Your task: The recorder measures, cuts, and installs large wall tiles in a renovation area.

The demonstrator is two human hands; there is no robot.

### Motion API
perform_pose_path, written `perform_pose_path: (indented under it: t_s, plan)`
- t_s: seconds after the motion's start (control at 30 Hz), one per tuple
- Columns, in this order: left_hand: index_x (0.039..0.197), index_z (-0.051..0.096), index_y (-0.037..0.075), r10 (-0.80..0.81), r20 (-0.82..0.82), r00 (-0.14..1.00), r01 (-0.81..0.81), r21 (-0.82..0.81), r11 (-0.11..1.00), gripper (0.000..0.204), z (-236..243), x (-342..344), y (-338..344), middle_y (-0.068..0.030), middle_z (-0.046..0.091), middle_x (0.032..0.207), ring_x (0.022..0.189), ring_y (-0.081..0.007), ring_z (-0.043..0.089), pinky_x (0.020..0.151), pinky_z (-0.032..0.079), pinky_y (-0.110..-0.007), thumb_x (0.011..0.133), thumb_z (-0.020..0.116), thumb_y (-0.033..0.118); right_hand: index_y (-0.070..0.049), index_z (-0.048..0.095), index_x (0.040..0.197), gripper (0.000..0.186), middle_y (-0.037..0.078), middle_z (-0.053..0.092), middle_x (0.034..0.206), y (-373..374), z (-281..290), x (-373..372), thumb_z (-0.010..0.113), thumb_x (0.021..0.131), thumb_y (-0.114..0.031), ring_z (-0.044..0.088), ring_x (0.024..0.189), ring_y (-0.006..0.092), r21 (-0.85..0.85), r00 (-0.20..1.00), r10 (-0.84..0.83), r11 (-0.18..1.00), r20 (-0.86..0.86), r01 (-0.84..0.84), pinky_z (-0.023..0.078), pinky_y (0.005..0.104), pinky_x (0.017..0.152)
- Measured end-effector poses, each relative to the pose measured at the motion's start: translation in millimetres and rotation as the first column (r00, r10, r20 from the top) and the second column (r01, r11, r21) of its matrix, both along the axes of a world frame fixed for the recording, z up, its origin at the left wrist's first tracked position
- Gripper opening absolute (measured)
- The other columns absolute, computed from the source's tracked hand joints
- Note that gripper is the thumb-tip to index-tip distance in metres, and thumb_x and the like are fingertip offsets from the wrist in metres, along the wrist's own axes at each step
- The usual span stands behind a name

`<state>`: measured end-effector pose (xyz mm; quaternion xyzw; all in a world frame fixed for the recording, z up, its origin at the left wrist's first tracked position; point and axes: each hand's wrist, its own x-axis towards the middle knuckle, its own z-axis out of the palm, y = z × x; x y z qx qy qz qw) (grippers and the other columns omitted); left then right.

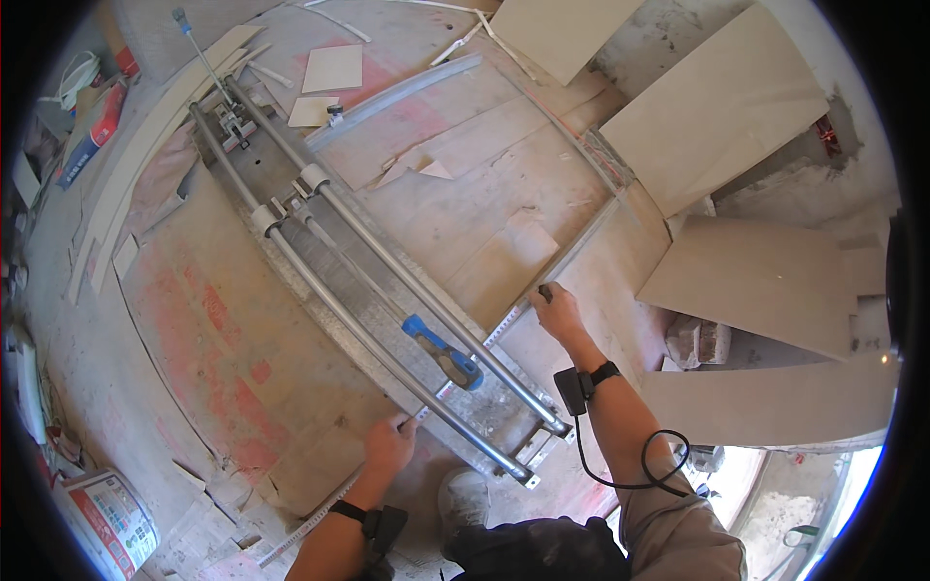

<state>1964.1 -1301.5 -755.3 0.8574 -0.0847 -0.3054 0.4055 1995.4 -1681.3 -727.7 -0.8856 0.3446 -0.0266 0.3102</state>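
A long tile cutter point(320, 281) with two steel rails and a blue-handled lever point(441, 351) lies slantwise on the floor before me. A white measuring tape point(503, 326) runs across it beneath the rails. My right hand point(557, 315) is closed on the tape beyond the cutter's right side, with a small dark thing at its fingertips that I cannot make out. Left of the cutter's near end, my left hand point(389, 445) pinches the tape, whose strip trails past it to the lower left. Straps with small dark boxes sit on both wrists.
Large beige tiles point(717, 107) lean and lie at the right. Small tile offcuts point(332, 69) and long thin strips point(145, 145) lie at the far left. A white bucket point(107, 523) stands at the lower left. My shoe point(465, 499) is close to the cutter's near end.
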Motion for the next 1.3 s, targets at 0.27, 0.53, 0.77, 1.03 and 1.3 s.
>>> perform_pose_path:
  t_s: [0.27,0.53,0.77,1.03,1.3]
  plan:
    - [0.088,0.069,0.007,0.013,-0.106,0.994,-0.014,-0.015,1.000,0.022,7.8,4.1,2.0,-0.0185,0.063,0.070,0.067,-0.0360,0.062,0.060,0.048,-0.042,0.086,0.060,0.026,0.001,0.062,0.091,0.032,0.025,0.065,0.086,1.4,2.0,-1.5,0.063,0.083,-0.030,0.063,0.086,0.0418,-0.033,0.999,0.043,0.999,0.003,-0.043,0.050,0.0459,0.076]
    - [0.087,0.069,0.004,0.013,-0.098,0.995,-0.019,-0.055,0.998,0.020,14.1,6.3,0.5,-0.0167,0.063,0.068,0.062,-0.0316,0.062,0.059,0.048,-0.039,0.085,0.060,0.022,0.001,0.062,0.092,0.033,0.024,0.066,0.087,20.5,10.5,-6.6,0.066,0.083,-0.030,0.063,0.086,0.0407,-0.052,0.994,0.100,0.993,-0.040,-0.102,0.051,0.0450,0.077]
    - [0.088,0.069,0.004,0.012,-0.090,0.996,-0.019,-0.074,0.997,0.019,10.2,5.3,3.4,-0.0145,0.063,0.066,0.061,-0.0288,0.062,0.059,0.048,-0.037,0.085,0.060,0.020,0.001,0.063,0.090,0.033,0.024,0.066,0.086,20.6,7.3,-7.7,0.066,0.083,-0.031,0.064,0.083,0.0402,-0.053,0.997,0.066,0.997,0.047,-0.064,0.051,0.0440,0.075]
    - [0.089,0.070,0.005,0.022,-0.087,0.996,-0.029,-0.075,0.997,0.018,6.2,3.2,5.5,-0.0127,0.064,0.065,0.060,-0.0267,0.063,0.060,0.048,-0.037,0.086,0.060,0.020,0.001,0.064,0.089,0.032,0.024,0.066,0.085,32.4,11.4,-8.0,0.066,0.083,-0.031,0.065,0.083,0.0390,-0.043,0.996,0.085,0.995,0.011,-0.085,0.052,0.0434,0.074]
    - [0.088,0.069,0.005,0.002,-0.126,0.992,-0.007,-0.044,0.999,0.019,14.8,7.0,1.5,-0.0111,0.064,0.064,0.058,-0.0253,0.062,0.059,0.048,-0.036,0.086,0.059,0.021,0.001,0.062,0.088,0.028,0.024,0.065,0.082,31.7,5.2,-13.1,0.066,0.084,-0.027,0.064,0.080,0.0409,-0.075,0.995,0.080,0.994,0.065,-0.075,0.052,0.0443,0.071]
